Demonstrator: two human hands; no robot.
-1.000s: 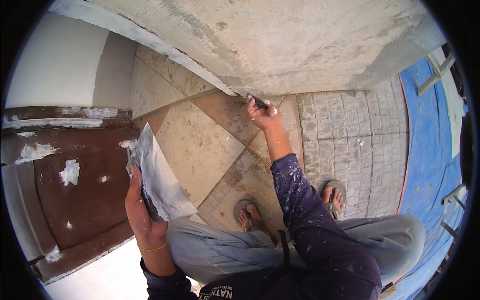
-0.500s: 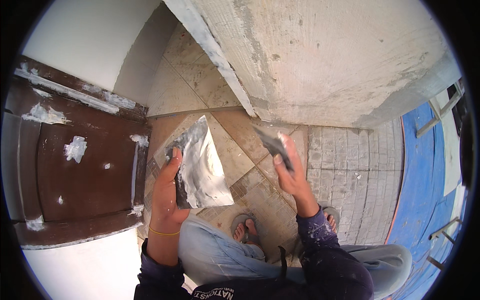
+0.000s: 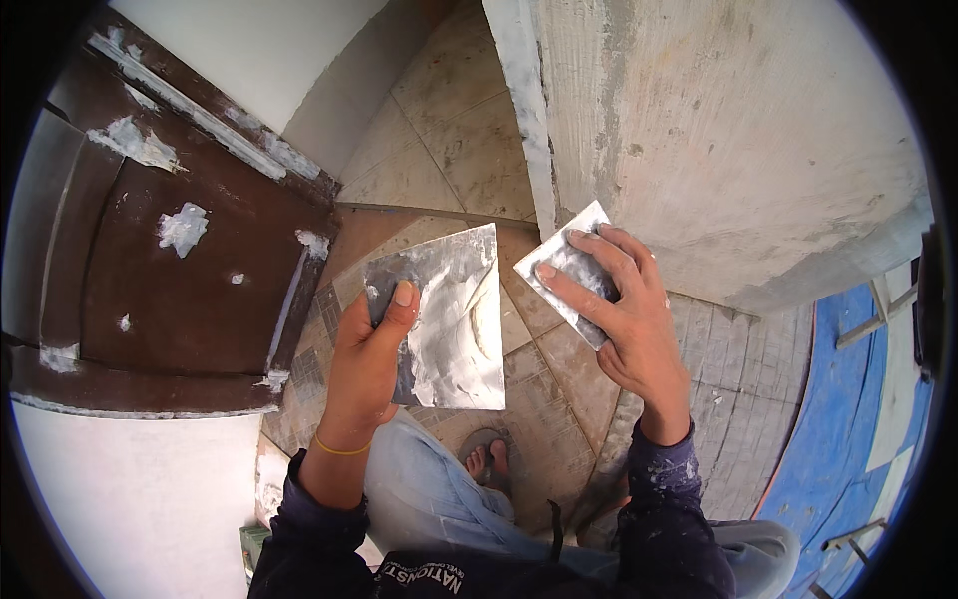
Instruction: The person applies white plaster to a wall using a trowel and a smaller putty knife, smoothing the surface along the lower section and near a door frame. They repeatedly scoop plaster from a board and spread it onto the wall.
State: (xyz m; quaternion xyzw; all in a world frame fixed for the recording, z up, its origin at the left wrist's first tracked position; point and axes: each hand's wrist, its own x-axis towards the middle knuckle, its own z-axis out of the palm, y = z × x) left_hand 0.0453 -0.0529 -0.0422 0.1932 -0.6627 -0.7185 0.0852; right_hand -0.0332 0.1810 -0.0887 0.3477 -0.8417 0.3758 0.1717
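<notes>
My left hand [image 3: 364, 359] grips a flat metal plate [image 3: 464, 344] by its left side, thumb on top. Whitish putty is smeared across the plate's face. To the right, my right hand [image 3: 639, 319] holds a smaller metal scraper blade [image 3: 589, 276], its fingers spread over the blade's face and its thumb hidden. The blade's upper corner is close to the lower end of a bare plaster wall [image 3: 738, 150]; whether they touch I cannot tell. White putty runs along the wall's left edge [image 3: 526, 110].
At left stands a dark brown panelled door [image 3: 200, 329] with white filler patches. A white wall [image 3: 239, 60] lies beyond it. Tiled floor [image 3: 439, 160] runs below; my sandalled foot [image 3: 486, 459] rests there. On the right are a blue sheet [image 3: 828, 399] and metal bars [image 3: 878, 317].
My right hand has moved up and right, and its blade now shows its broad face instead of its edge. The left-hand plate has shifted right and stands straighter. The view has turned.
</notes>
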